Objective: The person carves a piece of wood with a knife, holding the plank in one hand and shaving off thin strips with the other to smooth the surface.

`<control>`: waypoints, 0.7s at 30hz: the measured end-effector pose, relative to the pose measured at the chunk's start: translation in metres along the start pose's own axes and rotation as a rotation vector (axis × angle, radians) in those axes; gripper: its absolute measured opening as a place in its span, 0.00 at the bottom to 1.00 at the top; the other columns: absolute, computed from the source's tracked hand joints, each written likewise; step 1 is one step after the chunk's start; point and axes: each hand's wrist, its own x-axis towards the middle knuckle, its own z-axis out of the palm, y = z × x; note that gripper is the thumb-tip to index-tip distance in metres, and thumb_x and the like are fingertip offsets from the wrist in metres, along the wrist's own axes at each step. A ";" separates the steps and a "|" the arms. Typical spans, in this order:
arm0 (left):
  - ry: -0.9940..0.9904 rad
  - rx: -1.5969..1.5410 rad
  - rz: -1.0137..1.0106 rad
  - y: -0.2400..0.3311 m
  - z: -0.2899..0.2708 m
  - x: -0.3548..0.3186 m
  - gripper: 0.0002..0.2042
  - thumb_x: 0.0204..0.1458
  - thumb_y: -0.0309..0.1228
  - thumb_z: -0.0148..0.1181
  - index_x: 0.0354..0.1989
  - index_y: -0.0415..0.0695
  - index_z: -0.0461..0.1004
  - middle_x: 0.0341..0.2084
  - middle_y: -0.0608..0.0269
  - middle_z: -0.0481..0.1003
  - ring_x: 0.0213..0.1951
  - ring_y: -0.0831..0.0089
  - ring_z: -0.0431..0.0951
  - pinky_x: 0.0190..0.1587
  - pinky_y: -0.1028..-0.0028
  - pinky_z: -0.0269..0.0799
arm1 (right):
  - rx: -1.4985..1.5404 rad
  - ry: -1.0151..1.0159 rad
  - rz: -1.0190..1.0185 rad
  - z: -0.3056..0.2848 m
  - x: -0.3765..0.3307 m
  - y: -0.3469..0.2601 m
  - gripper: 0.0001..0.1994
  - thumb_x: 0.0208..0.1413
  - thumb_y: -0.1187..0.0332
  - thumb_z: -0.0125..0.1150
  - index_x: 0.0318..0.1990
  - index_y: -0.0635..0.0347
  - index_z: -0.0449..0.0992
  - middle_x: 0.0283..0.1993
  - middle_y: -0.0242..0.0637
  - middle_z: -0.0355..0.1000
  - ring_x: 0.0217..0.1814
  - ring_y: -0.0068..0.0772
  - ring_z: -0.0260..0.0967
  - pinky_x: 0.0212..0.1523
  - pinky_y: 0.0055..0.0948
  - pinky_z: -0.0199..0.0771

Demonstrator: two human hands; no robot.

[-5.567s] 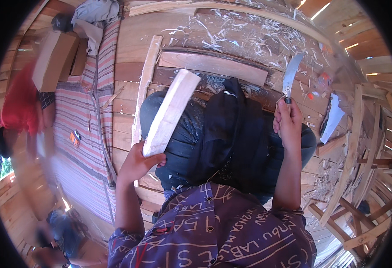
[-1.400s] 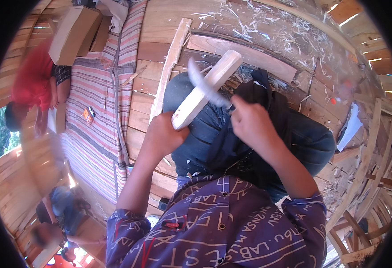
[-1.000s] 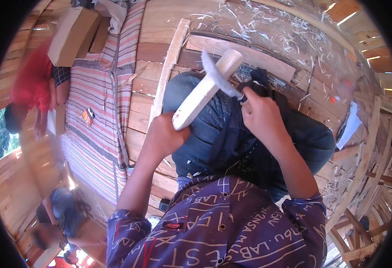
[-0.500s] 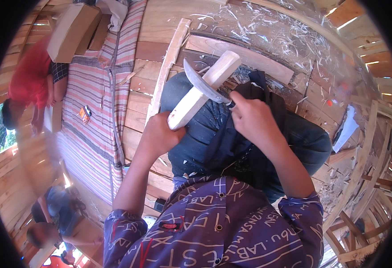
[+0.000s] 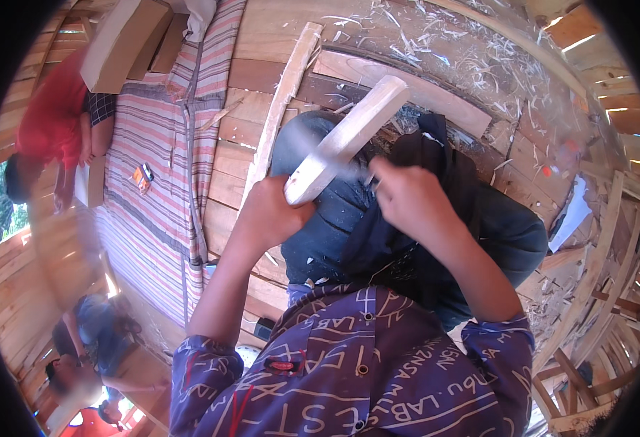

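Note:
A squared length of pale wood slants up and away over my bent left leg. My left hand is closed around its near end. My right hand is closed at the right of the wood, gripping a curved knife. The knife's blade is smeared by motion and lies across the wood's near half; its handle is mostly hidden in my fist. Dark cloth covers part of my lap, and small pale chips dot my trousers.
Wood shavings litter the floor ahead. A flat board and a long strip of wood lie beyond my legs. On the left is a striped mat with cardboard boxes. Two people sit at the left.
The curved knife has come nearer to me along the wood and its blade has blurred. My left hand keeps its hold. The whole view has shifted slightly.

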 end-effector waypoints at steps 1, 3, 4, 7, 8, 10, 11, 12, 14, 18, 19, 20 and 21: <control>0.017 -0.035 0.028 -0.003 0.004 0.000 0.16 0.40 0.31 0.63 0.34 0.30 0.77 0.24 0.42 0.77 0.31 0.55 0.81 0.36 0.65 0.73 | -0.013 -0.063 -0.066 0.004 -0.004 -0.006 0.09 0.51 0.74 0.56 0.40 0.62 0.72 0.25 0.53 0.73 0.31 0.58 0.74 0.30 0.49 0.74; -0.019 -0.038 0.018 -0.003 -0.002 0.000 0.16 0.40 0.31 0.64 0.33 0.30 0.77 0.24 0.41 0.77 0.31 0.54 0.81 0.35 0.64 0.73 | 0.078 0.155 0.094 -0.001 0.006 -0.003 0.09 0.51 0.74 0.56 0.40 0.62 0.72 0.24 0.53 0.73 0.30 0.57 0.74 0.29 0.49 0.74; -0.033 -0.041 0.007 -0.001 -0.005 -0.002 0.16 0.40 0.31 0.64 0.33 0.30 0.77 0.24 0.41 0.77 0.31 0.54 0.81 0.35 0.64 0.73 | 0.125 0.258 0.170 -0.004 0.013 0.001 0.09 0.51 0.74 0.56 0.40 0.62 0.72 0.24 0.52 0.73 0.30 0.57 0.74 0.29 0.49 0.74; -0.022 0.024 -0.027 0.006 -0.002 0.002 0.15 0.40 0.31 0.64 0.33 0.30 0.76 0.24 0.42 0.77 0.30 0.56 0.81 0.35 0.65 0.73 | 0.035 0.305 0.146 -0.007 0.016 0.010 0.08 0.51 0.73 0.57 0.39 0.60 0.70 0.23 0.50 0.72 0.29 0.55 0.74 0.28 0.49 0.74; -0.017 0.020 -0.017 0.004 -0.003 0.001 0.15 0.40 0.31 0.64 0.33 0.30 0.76 0.23 0.43 0.77 0.29 0.57 0.81 0.34 0.65 0.73 | -0.051 0.228 0.096 -0.006 0.008 0.000 0.08 0.51 0.72 0.58 0.38 0.59 0.69 0.22 0.49 0.72 0.28 0.54 0.74 0.28 0.49 0.73; -0.007 0.000 0.007 -0.001 -0.001 0.000 0.15 0.40 0.31 0.64 0.32 0.30 0.76 0.22 0.43 0.77 0.28 0.59 0.81 0.34 0.66 0.73 | -0.097 0.084 -0.032 0.002 -0.004 -0.009 0.07 0.51 0.71 0.59 0.37 0.57 0.68 0.23 0.46 0.73 0.28 0.51 0.75 0.25 0.45 0.74; -0.023 -0.034 0.007 0.000 -0.001 0.000 0.15 0.40 0.31 0.64 0.32 0.29 0.76 0.22 0.44 0.77 0.28 0.60 0.81 0.33 0.66 0.73 | -0.160 0.132 -0.033 0.002 -0.004 -0.009 0.07 0.51 0.71 0.59 0.36 0.57 0.68 0.23 0.45 0.74 0.28 0.50 0.75 0.25 0.45 0.74; -0.039 -0.066 0.007 0.002 -0.002 0.001 0.15 0.40 0.31 0.64 0.32 0.29 0.76 0.21 0.45 0.77 0.27 0.60 0.81 0.33 0.66 0.73 | -0.223 0.179 -0.033 0.000 -0.003 -0.007 0.07 0.51 0.71 0.59 0.36 0.56 0.68 0.23 0.45 0.74 0.28 0.50 0.75 0.25 0.45 0.74; -0.032 -0.064 0.003 0.001 -0.003 0.000 0.16 0.40 0.31 0.64 0.32 0.29 0.76 0.20 0.46 0.77 0.26 0.62 0.80 0.31 0.66 0.72 | -0.109 0.318 0.087 -0.001 0.004 0.001 0.07 0.51 0.70 0.59 0.35 0.56 0.67 0.24 0.44 0.74 0.29 0.49 0.76 0.26 0.46 0.74; -0.001 -0.008 0.004 0.001 0.002 0.001 0.16 0.40 0.31 0.65 0.32 0.29 0.76 0.19 0.48 0.76 0.25 0.64 0.79 0.30 0.67 0.72 | -0.032 0.286 0.081 0.010 -0.005 -0.017 0.06 0.52 0.70 0.58 0.35 0.57 0.68 0.24 0.45 0.74 0.28 0.50 0.75 0.26 0.47 0.74; -0.006 -0.015 0.001 0.001 0.003 0.000 0.16 0.40 0.31 0.65 0.32 0.28 0.76 0.19 0.48 0.76 0.25 0.65 0.79 0.30 0.67 0.72 | -0.050 0.176 0.048 0.015 -0.008 -0.021 0.05 0.53 0.70 0.57 0.35 0.57 0.69 0.24 0.46 0.74 0.28 0.51 0.75 0.27 0.48 0.74; -0.014 -0.030 0.003 0.001 0.003 0.000 0.16 0.40 0.31 0.65 0.32 0.28 0.76 0.19 0.47 0.76 0.25 0.64 0.79 0.31 0.66 0.72 | -0.064 0.211 0.070 0.013 -0.009 -0.021 0.05 0.53 0.70 0.57 0.36 0.57 0.69 0.24 0.47 0.74 0.27 0.51 0.75 0.27 0.48 0.74; -0.021 -0.047 0.004 0.001 0.002 0.000 0.16 0.40 0.31 0.65 0.32 0.28 0.76 0.19 0.46 0.76 0.25 0.62 0.80 0.31 0.66 0.72 | -0.080 0.244 0.093 0.009 -0.008 -0.020 0.05 0.53 0.70 0.57 0.36 0.57 0.69 0.24 0.47 0.74 0.27 0.52 0.75 0.27 0.48 0.74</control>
